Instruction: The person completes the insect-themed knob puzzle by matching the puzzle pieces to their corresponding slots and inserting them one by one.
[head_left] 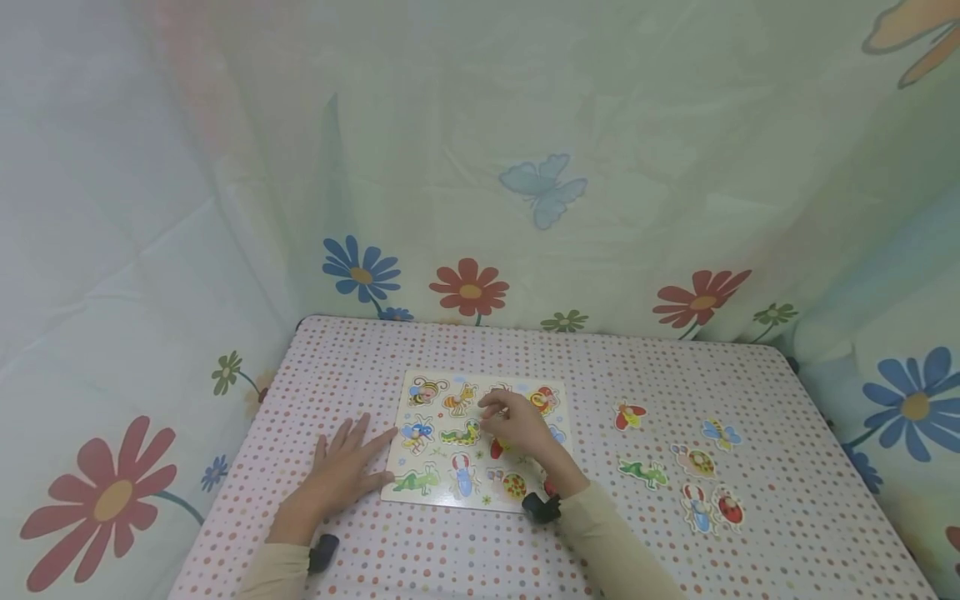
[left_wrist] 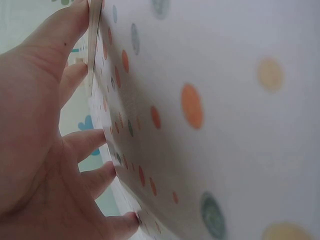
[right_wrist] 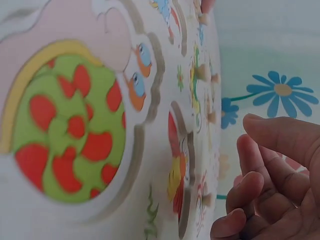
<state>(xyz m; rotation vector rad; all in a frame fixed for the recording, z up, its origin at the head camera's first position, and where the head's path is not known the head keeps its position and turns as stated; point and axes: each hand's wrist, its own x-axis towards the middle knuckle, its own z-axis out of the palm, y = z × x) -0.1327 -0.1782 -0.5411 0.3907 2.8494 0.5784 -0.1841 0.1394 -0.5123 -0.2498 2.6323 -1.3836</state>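
A wooden insect puzzle board lies on the table in front of me. My left hand rests beside its left edge with fingers spread. In the left wrist view, the thumb and forefinger touch the board's edge, while other fingertips press on the tablecloth. Over the middle of the board hovers my right hand, its fingers loosely bent and nothing showing between them. A caterpillar piece lies to its left. The right wrist view shows a snail picture in a recess and small wooden knobs on set pieces.
Right of the board lie loose pieces: a red-winged insect, a blue-winged insect, a snail, a grasshopper, a stag beetle and a ladybird. A dotted cloth covers the table; a flowered curtain hangs behind.
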